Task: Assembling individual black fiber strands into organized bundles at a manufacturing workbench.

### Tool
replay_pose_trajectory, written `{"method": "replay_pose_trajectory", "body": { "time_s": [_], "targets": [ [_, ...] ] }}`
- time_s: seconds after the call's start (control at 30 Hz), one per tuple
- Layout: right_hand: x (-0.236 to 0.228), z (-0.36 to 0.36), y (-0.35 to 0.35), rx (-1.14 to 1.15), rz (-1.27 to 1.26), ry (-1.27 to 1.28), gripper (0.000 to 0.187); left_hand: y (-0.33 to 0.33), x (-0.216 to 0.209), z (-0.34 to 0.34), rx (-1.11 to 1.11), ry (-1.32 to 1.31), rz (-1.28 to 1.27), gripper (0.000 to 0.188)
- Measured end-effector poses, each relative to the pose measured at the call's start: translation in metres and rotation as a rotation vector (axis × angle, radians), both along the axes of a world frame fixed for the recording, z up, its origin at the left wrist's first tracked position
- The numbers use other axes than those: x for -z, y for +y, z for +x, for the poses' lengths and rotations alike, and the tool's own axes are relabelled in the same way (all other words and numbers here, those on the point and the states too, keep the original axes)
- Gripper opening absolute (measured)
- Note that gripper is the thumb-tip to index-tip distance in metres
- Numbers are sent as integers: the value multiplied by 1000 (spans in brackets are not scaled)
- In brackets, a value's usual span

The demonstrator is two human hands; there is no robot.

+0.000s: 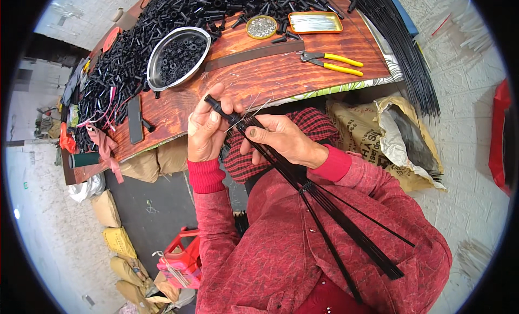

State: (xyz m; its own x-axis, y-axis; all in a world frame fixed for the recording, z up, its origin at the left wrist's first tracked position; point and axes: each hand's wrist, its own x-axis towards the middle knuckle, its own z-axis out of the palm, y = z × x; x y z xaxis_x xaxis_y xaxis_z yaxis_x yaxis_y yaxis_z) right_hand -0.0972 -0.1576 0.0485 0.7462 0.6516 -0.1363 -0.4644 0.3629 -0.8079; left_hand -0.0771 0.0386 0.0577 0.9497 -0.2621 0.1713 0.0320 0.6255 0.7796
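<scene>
Item: black rib frame (307,187), slender rods gathered on a tubular hub (216,104), held in two hands in front of the desk (254,78). Left hand (201,134): fingers closed about the hub, whose tip protrudes between them toward 10 o'clock. Right hand (289,142): fingers pinched on the ribs just below the hub, thumb on top; the ribs run out toward 4 and 5 o'clock across the red jacket (259,227). Obscured: lower hub, behind the left fingers; right fingertips, partly under the ribs; thin pale wires (261,108) cross near the hub, their seating too fine to make out. Cut off at 12 o'clock: heap of black tubular parts (232,3) and bundle of long black rods (413,65). Edges: desk front climbs from 8 to 2 o'clock, passing close behind the hands; steel bowl (155,65) at 11 o'clock, yellow-handled pliers (341,58) at 2, open sack (351,119) at 3, well apart from the left hand. Room: bare wood at 12 to 1 o'clock, between the front edge and a dark flat bar (254,55).
</scene>
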Motion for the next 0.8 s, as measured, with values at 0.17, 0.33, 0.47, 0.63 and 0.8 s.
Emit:
{"method": "replay_pose_trajectory", "body": {
  "time_s": [0.17,0.33,0.47,0.63,0.8],
  "targets": [
    [-3,0,-1,1,7,1,36,2,3,-1,-17,21,52,57],
    [-2,2,-2,-10,14,19,35,4,1,-2,-65,105,131,57],
    [-4,3,-2,-7,2,7,35,4,2,-1,-61,151,125,57],
    [-5,3,-1,-6,12,-4,34,4,4,-3,-63,161,108,58],
    [-5,2,-1,-17,25,20,33,6,4,-5,-51,151,95,60]
  ]
}}
